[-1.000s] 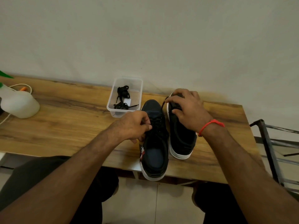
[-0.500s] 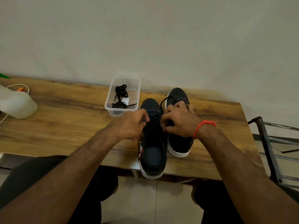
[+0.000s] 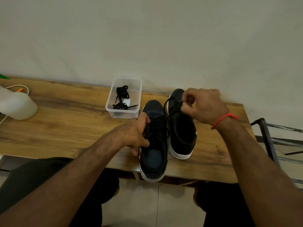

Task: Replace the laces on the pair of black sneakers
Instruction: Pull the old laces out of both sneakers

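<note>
Two black sneakers stand side by side on the wooden table, just right of a clear tub holding spare laces. The left hand grips the near sneaker; the right hand pinches its lace, apparently, above the far sneaker.
</note>
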Demonstrator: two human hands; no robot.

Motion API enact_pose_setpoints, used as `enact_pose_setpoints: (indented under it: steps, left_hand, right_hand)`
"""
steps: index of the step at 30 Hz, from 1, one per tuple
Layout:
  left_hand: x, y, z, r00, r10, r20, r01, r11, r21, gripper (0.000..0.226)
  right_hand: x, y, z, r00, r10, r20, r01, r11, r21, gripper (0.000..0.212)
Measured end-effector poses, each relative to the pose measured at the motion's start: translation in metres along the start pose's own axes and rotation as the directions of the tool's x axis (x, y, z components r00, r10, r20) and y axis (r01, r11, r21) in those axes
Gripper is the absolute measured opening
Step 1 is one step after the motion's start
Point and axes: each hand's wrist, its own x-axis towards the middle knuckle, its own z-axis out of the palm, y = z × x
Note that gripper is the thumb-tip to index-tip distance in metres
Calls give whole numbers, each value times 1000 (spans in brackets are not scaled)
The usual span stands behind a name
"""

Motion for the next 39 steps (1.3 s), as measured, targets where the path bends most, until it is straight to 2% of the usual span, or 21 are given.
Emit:
enact_pose_setpoints:
  steps: [2,7,9,11,12,14,19,20,22,23,25,27,30,32,35,37,39]
  left_hand:
    - [0,1,0,1000,-22,15,23,999,-33,82]
    - [-1,4,1,999,-45,21,46,998,-39,84]
    - [-1,2,0,998,-51,28,53,997,-48,86]
    - [-2,1,-1,998,-62,32,63,997,-49,87]
    - [-2,0,-1,997,-66,33,68,997,-43,87]
    - [-2,0,0,997,-64,34,65,997,-28,88]
    - [0,1,-2,999,-39,36,39,999,4,92]
    - [-1,1,-3,999,-39,34,39,999,3,91]
    - [-3,2,-4,1000,-15,9,15,1000,11,88]
    - [-3,2,-5,1000,9,-13,-8,1000,15,85]
    - [-3,3,-7,996,68,-56,-66,997,36,75]
    - [-3,4,-8,993,108,-56,-106,994,42,60]
    - [-4,6,-9,991,132,-10,-132,991,-22,45]
    - [-6,8,-10,990,143,-9,-144,989,-29,40]
    - [-6,7,-16,984,177,-15,-178,984,-20,30]
    - [-5,7,-17,974,227,-29,-225,973,48,24]
    - [-3,9,-15,968,241,-74,-232,966,109,19]
  right_hand:
    - [1,11,-11,992,32,-120,-29,999,27,8]
    - [1,8,-4,972,74,-222,-72,997,15,5]
    - [4,13,-11,912,180,-369,-129,979,158,8]
    - [11,28,-31,803,328,-497,-155,921,358,11]
    - [13,36,-41,767,371,-523,-145,895,423,13]
    - [14,45,-52,757,400,-517,-125,865,486,17]
    - [12,19,-22,850,306,-429,-99,892,441,2]
    - [14,11,-18,871,315,-378,-89,856,509,2]
    - [16,-8,-14,949,267,-168,-66,688,722,10]
    - [16,-15,-12,984,165,-67,-51,621,782,19]
    - [15,-22,-5,999,-18,37,-19,599,801,37]
    - [14,-24,0,998,-23,61,-34,619,785,40]
    - [10,-23,9,995,45,94,-98,704,704,24]
    - [5,-23,16,989,23,146,-105,805,584,14]
    - [-5,-26,24,961,-69,267,-34,930,366,6]
    - [-11,-30,28,926,-98,365,-14,957,291,6]
    - [-14,-34,32,909,-110,402,-9,959,284,10]
